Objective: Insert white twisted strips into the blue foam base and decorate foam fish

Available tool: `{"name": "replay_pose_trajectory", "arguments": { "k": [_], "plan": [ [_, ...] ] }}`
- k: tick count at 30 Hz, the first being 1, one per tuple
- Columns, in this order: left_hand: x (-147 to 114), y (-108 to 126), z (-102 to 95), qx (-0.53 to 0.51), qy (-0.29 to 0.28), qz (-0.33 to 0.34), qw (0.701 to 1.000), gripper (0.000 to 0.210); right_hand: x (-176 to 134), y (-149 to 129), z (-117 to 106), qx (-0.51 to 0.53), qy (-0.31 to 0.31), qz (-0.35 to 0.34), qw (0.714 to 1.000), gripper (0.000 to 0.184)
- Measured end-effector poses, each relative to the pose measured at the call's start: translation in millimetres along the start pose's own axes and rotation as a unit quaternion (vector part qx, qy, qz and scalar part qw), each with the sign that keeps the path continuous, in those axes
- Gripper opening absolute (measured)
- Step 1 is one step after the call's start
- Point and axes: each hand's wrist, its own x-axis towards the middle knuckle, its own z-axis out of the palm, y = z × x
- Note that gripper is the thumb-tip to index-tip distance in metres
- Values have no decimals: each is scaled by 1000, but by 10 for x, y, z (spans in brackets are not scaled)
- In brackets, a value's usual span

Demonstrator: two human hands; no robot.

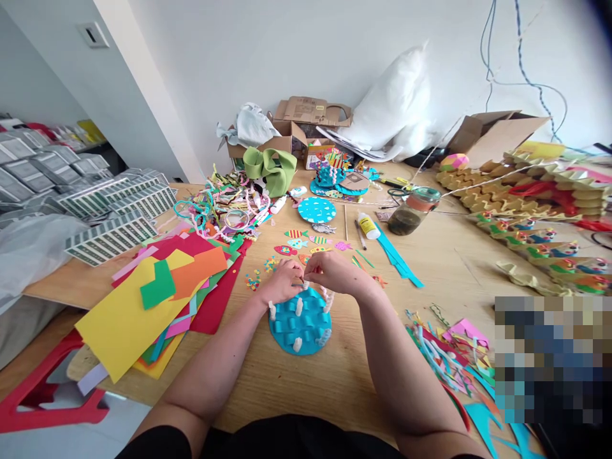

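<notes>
A round blue disc with looped blue paper strips lies on the table in front of me. White coiled pipe cleaners stand on it, one near the middle; pink and pale blue coils rise at its right side. Above the disc's far edge, my left hand and my right hand meet in a pinch. A white pipe cleaner coil shows right under their fingertips, partly covered by the fingers. Cut paper fish lie just beyond my hands, and small paper dots are scattered to the left.
Colored paper sheets spread at the left beside a heap of pipe cleaners. A glue bottle, a glass jar and blue strips lie back right. Scraps and a blurred-out person are at right.
</notes>
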Motion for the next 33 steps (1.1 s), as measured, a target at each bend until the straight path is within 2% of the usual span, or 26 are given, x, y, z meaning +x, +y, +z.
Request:
{"name": "replay_pose_trajectory", "arguments": {
  "k": [6, 14, 26, 33],
  "plan": [
    [-10, -3, -60, -50, -10, -27, 998, 21, -1, 3, 15, -4, 7, 0, 1000, 17],
    [-30, -25, -144, -113, -16, -18, 993, 25, -18, -3, -36, -1, 3, 15, 1000, 20],
    [-26, -55, -110, -132, 9, -13, 991, 30, -46, -37, -121, -52, 54, 46, 996, 31],
    [-26, -67, -93, -130, 5, -3, 991, 36, -51, -66, -166, -36, 63, 58, 996, 32]
  ]
}}
